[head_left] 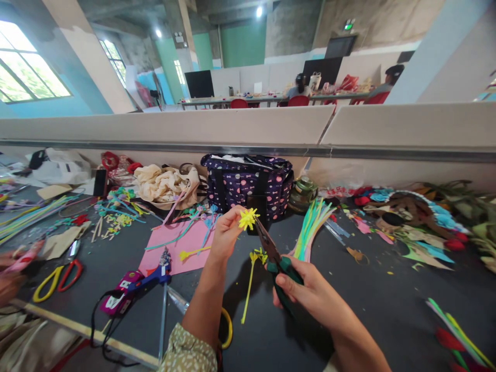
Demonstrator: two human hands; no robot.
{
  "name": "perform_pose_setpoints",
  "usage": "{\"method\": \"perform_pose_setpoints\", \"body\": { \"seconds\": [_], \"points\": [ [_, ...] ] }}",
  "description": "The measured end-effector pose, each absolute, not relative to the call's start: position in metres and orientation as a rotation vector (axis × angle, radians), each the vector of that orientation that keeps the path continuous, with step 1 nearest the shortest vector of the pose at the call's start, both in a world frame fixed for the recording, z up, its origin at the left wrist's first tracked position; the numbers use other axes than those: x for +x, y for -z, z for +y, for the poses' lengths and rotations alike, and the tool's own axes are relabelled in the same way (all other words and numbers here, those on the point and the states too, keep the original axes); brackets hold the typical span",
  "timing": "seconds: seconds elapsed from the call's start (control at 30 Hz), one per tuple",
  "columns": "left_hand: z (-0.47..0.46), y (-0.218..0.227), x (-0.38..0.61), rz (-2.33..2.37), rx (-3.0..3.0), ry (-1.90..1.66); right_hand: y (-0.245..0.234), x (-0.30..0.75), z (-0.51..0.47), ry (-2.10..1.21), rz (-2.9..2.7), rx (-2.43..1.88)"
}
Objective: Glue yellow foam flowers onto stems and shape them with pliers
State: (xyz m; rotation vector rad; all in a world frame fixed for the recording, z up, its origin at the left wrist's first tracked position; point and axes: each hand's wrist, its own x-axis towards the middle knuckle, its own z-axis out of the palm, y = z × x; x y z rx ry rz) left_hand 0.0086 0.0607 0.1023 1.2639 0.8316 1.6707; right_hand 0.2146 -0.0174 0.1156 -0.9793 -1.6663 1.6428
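Observation:
My left hand (228,231) pinches a yellow pipe-cleaner flower (248,219) and holds it up above the dark table. In my right hand (306,289) is a pair of pliers (273,253) with dark green handles, the fingers wrapped round them. The tips of the pliers meet the right side of the flower; whether they grip it I cannot tell. Below, another yellow flower with a long stem (250,284) lies on the table. A pink sheet (170,243) left of my left hand bears a yellow stemmed piece (194,252) and several coloured pipe cleaners.
A blue glue gun (155,279) and scissors (64,274) lie to the left, near a co-worker's hand (11,284). Behind stand a patterned bag (248,181) and a green jar (303,194). Pipe cleaners (313,227) and craft scraps (418,243) lie to the right.

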Motion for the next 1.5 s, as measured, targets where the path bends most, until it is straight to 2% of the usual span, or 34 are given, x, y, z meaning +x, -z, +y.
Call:
{"method": "perform_pose_setpoints", "body": {
  "seconds": [0.5, 0.63, 0.83, 0.97, 1.27, 1.5],
  "points": [
    [0.066, -0.09, 0.008, 0.82, 1.118, -1.645, -0.114, 0.209, -0.017, -1.255, -1.847, -1.242],
    [0.067, -0.09, 0.008, 0.814, 1.118, -1.635, -0.116, 0.209, -0.017, -1.293, -1.82, -1.234],
    [0.066, -0.092, 0.009, 0.806, 1.099, -1.617, -0.117, 0.214, -0.016, -1.617, -1.691, -1.024],
    [0.065, -0.092, 0.008, 0.803, 1.09, -1.61, -0.115, 0.217, -0.015, -1.717, -1.613, -0.959],
    [0.066, -0.088, 0.006, 0.834, 1.106, -1.6, -0.116, 0.217, -0.015, -1.731, -1.586, -0.962],
    [0.066, -0.089, 0.006, 0.822, 1.122, -1.6, -0.116, 0.214, -0.014, -1.565, -1.702, -1.044]
  ]
}}
